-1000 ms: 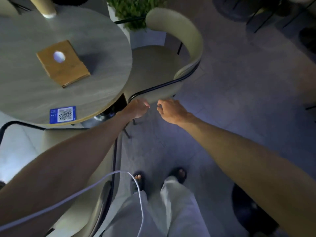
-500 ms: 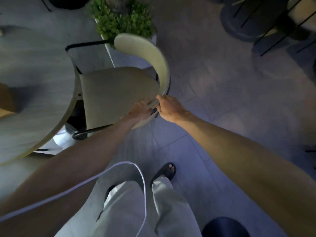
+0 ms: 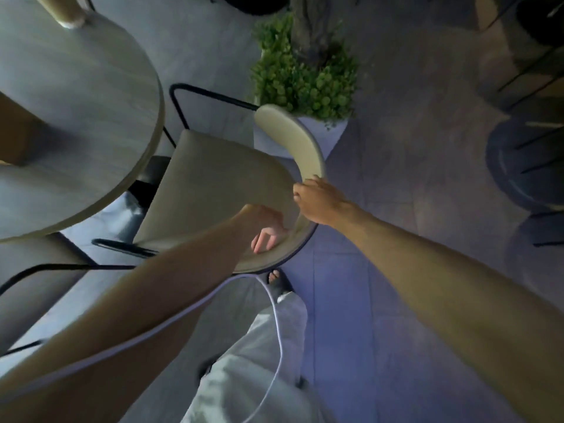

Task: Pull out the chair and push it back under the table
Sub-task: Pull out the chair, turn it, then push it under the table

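Observation:
A cream chair [image 3: 213, 181] with a curved padded backrest and black metal frame stands beside the round wooden table [image 3: 76, 117], its seat almost wholly out from under the tabletop. My right hand [image 3: 317, 199] grips the backrest's curve from the outer side. My left hand [image 3: 265, 227] holds the lower part of the same backrest, fingers curled over its inner face. Both arms reach in from the bottom of the view.
A white planter with green foliage [image 3: 305, 83] stands just behind the chair. A second chair [image 3: 36, 288] sits at the left under the table edge. Dark round table bases [image 3: 525, 166] lie on the right of the tiled floor. A white cable [image 3: 274, 331] hangs by my legs.
The chair has slid away from the table and toward me, leaving most of its seat exposed. Both hands stayed on the backrest; my view swung right, so the table moved to the left.

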